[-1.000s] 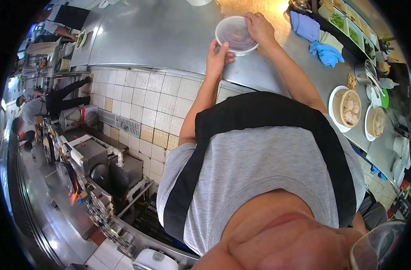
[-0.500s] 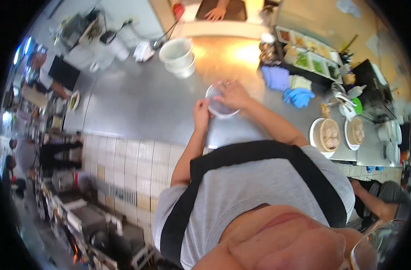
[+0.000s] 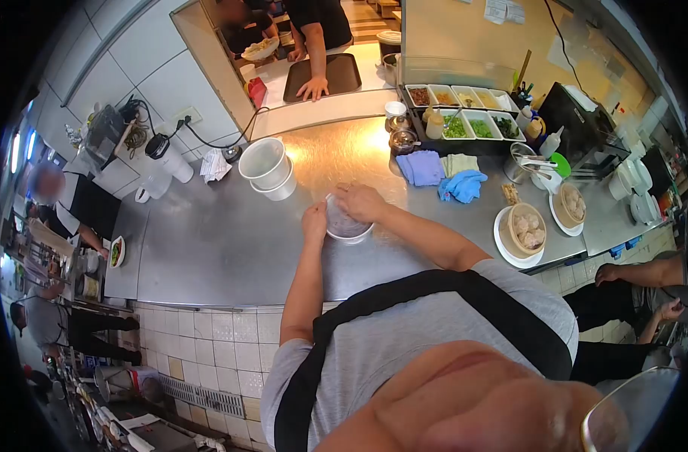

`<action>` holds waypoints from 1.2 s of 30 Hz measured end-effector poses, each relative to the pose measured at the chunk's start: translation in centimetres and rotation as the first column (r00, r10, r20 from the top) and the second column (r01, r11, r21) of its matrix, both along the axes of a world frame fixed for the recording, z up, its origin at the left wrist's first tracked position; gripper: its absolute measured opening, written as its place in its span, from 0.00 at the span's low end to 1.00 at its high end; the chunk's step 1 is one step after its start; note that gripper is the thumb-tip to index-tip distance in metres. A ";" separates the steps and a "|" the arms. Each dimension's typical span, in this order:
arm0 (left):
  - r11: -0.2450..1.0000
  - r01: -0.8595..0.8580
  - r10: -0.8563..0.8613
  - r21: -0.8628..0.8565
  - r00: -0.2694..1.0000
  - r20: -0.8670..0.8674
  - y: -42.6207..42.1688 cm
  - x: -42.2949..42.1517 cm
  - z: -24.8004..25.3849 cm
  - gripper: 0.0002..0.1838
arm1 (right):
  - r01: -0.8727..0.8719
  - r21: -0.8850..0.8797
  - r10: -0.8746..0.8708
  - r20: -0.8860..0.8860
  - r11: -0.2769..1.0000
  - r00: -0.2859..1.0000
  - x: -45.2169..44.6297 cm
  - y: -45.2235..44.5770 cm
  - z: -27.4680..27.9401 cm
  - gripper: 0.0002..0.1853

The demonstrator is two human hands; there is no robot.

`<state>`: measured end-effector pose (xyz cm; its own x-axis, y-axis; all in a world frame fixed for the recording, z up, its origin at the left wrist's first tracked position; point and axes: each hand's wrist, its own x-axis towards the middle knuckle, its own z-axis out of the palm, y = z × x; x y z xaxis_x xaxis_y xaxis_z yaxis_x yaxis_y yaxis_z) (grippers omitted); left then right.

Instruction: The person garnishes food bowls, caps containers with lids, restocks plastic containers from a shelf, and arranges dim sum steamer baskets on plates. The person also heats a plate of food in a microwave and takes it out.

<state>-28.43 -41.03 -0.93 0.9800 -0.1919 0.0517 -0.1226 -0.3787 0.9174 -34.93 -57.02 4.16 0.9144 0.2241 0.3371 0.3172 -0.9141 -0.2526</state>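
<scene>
The left hand holds the lidded bowl by its left rim, grip closed. The right hand lies spread across its far side, toward the bench's middle.

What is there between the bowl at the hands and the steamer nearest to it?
In the head view, the right forearm crosses between the bowl and the steamer; bare counter shows on each side of it.
</scene>
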 end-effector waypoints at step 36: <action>0.996 0.056 -0.044 -0.075 0.987 0.154 -3.4 -3.4 1.1 0.19 | 0.153 0.648 0.041 -0.275 0.746 0.961 5.7 -6.6 -8.9 0.12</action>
<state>-31.87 -44.46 0.14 0.9490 -0.2295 0.2164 -0.2797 -0.2955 0.9135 -29.23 -63.63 -4.72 0.9909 -0.0191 0.1332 0.1058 -0.5006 -0.8592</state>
